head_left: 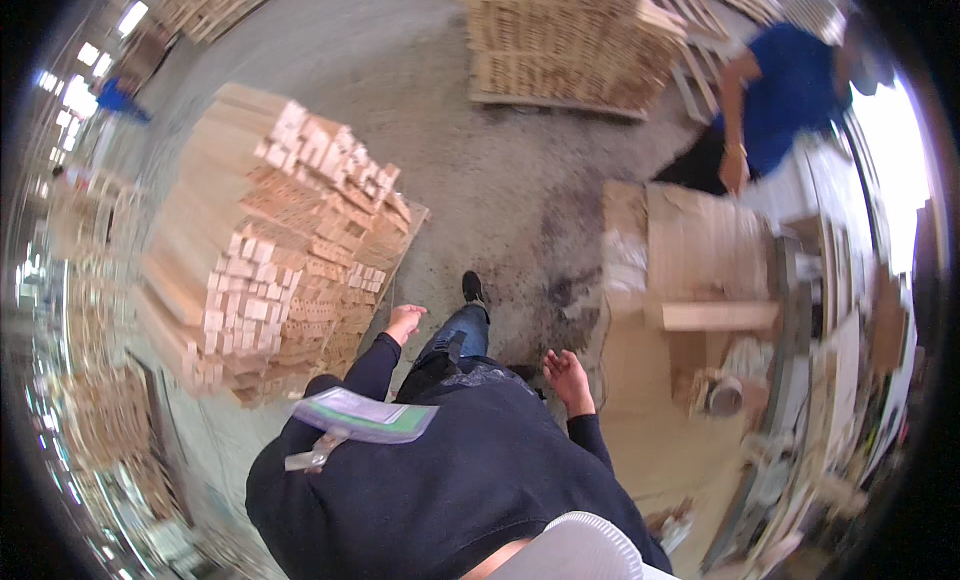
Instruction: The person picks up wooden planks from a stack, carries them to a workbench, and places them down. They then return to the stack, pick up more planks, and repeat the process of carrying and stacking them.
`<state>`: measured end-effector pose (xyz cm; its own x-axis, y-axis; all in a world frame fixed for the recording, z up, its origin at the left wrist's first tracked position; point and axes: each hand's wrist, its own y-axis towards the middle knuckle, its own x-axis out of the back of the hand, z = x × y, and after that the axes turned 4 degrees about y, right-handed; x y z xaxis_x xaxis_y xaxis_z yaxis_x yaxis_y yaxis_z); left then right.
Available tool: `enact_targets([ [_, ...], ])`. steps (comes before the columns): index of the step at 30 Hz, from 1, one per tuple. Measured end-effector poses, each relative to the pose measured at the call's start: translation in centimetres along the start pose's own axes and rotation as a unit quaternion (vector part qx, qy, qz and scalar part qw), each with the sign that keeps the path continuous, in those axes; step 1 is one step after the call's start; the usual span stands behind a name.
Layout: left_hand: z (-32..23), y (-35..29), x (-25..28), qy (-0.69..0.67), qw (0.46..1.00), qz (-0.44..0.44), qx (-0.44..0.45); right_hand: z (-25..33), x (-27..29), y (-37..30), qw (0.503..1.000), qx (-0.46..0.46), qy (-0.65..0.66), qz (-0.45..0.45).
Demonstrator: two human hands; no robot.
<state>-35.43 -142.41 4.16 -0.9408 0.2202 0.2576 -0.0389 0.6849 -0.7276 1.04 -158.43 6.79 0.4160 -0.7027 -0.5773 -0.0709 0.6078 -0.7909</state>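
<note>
My left hand [404, 324] hangs in front of me beside a large stack of wooden pieces [290, 250], apart from it. Its fingers are loosely bent, one stretched forward, with nothing seen in them. On the other side, my right hand [569, 380] is near a workbench with a tan top [640, 430], its fingers half curled and apart, holding nothing. A badge in a clear sleeve [365, 417] is clipped to my dark top. One dark shoe [472, 287] shows ahead on the concrete floor.
At the far right, a person in a blue shirt [790, 90] stands at the bench, a hand near a wooden board [705, 245]. A cardboard-coloured roll [722, 394] lies on the bench. Another pallet of stacked wood [560, 50] stands ahead. More stacks line the left.
</note>
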Motion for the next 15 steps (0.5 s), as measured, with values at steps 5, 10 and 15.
enact_targets([
  [5,-7.9,3.7,3.5,0.022,0.981,-0.153,-0.114,3.4,-5.7,4.8,1.000,-0.002,0.018,0.021],
  [10,-24.9,4.7,10.7,0.038,0.880,-0.319,-0.349,6.8,-15.0,9.7,0.999,-0.002,-0.030,0.027],
  [15,-30.7,4.5,17.9,-0.343,0.880,-0.190,-0.270,7.1,-26.9,16.2,0.986,-0.054,-0.123,0.100],
])
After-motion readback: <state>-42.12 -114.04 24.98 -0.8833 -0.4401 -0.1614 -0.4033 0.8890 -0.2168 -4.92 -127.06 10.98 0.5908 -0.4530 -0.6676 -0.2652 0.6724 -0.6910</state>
